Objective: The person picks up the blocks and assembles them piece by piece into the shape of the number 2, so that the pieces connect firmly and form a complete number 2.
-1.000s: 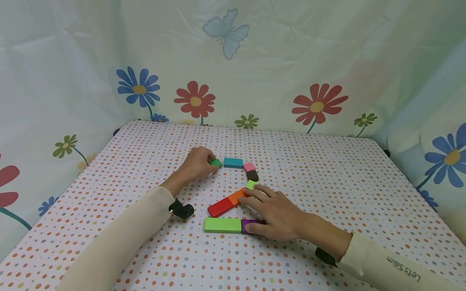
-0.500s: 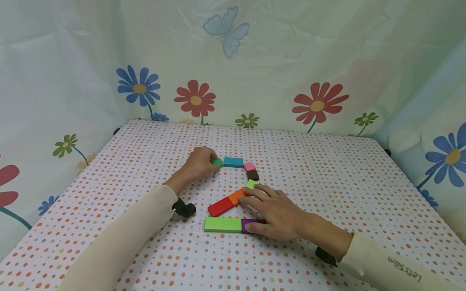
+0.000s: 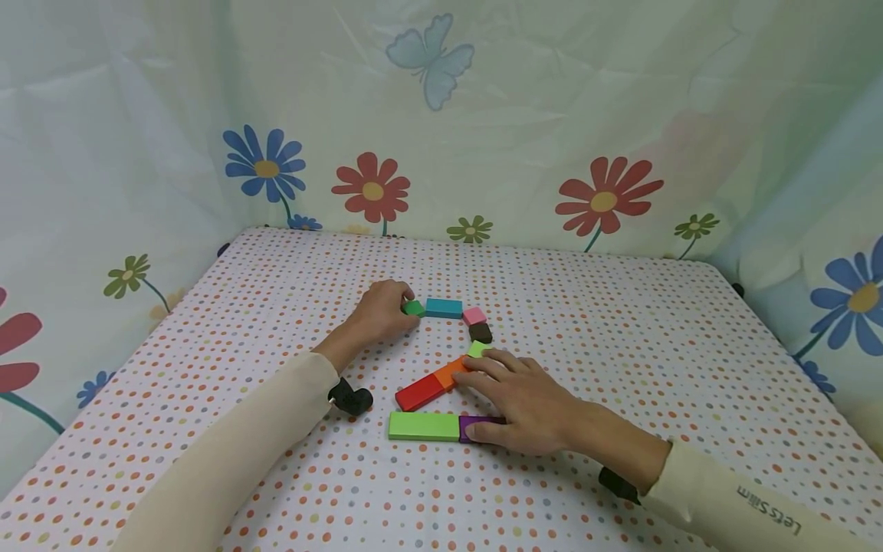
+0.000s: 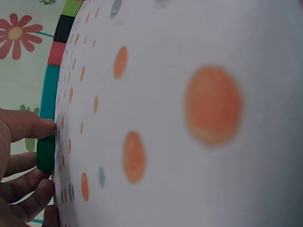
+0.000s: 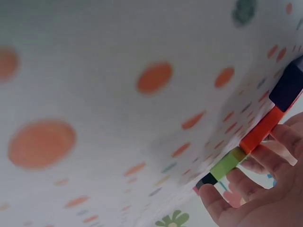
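Observation:
Thumb and fingers of my left hand (image 3: 382,310) pinch a small green block (image 3: 414,308) at the left end of a teal block (image 3: 444,308). In the left wrist view the green block (image 4: 45,153) meets the teal one end to end. From there the row bends through a pink block (image 3: 474,316), a dark brown block (image 3: 480,333), a small lime block (image 3: 477,349), an orange block (image 3: 450,373) and a red block (image 3: 419,392). My right hand (image 3: 527,402) lies spread with relaxed fingers, thumb on a purple block (image 3: 476,420), fingertips at the orange and lime blocks.
A long light-green block (image 3: 423,426) joins the purple block's left end, just in front of the red one. All lie on a dotted tablecloth (image 3: 310,475). A flower-printed curtain (image 3: 510,138) stands behind the table and along both sides.
My left hand has shifted slightly right, bringing the green block up against the teal block and closing the small gap. The right hand has stayed in place.

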A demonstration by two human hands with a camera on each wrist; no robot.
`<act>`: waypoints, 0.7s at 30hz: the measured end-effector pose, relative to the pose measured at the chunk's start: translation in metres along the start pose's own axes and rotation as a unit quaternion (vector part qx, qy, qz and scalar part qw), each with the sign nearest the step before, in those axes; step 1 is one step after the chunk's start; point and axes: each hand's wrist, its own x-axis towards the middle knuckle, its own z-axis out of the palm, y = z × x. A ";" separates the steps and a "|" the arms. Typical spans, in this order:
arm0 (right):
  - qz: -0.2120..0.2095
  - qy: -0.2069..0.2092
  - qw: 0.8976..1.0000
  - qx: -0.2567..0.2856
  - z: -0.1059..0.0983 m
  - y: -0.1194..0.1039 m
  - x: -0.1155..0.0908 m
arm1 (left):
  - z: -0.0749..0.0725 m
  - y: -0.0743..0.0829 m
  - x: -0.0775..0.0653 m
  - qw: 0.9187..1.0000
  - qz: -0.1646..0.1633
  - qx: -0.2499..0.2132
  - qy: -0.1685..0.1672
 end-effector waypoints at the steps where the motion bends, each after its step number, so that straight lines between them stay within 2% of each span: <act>1: -0.001 0.000 1.000 -0.003 -0.001 0.000 0.000 | 0.000 0.000 0.000 1.000 -0.001 0.002 -0.001; 7: -0.003 -0.007 1.000 -0.012 -0.004 -0.002 0.000 | -0.004 -0.001 -0.007 0.999 -0.004 -0.010 -0.032; 11: -0.007 -0.017 1.000 -0.017 -0.006 -0.003 0.000 | -0.013 0.002 -0.015 0.997 -0.009 -0.032 -0.070; 14: -0.011 -0.021 1.000 -0.018 -0.010 -0.002 -0.001 | -0.020 0.006 -0.021 0.996 -0.004 -0.026 -0.082; 17: -0.016 -0.008 1.000 -0.010 -0.015 -0.002 -0.001 | -0.025 0.010 -0.032 0.998 0.021 -0.003 -0.067; 21: -0.024 0.047 0.999 0.004 -0.018 0.000 -0.003 | -0.030 0.014 -0.053 0.995 0.086 0.025 -0.041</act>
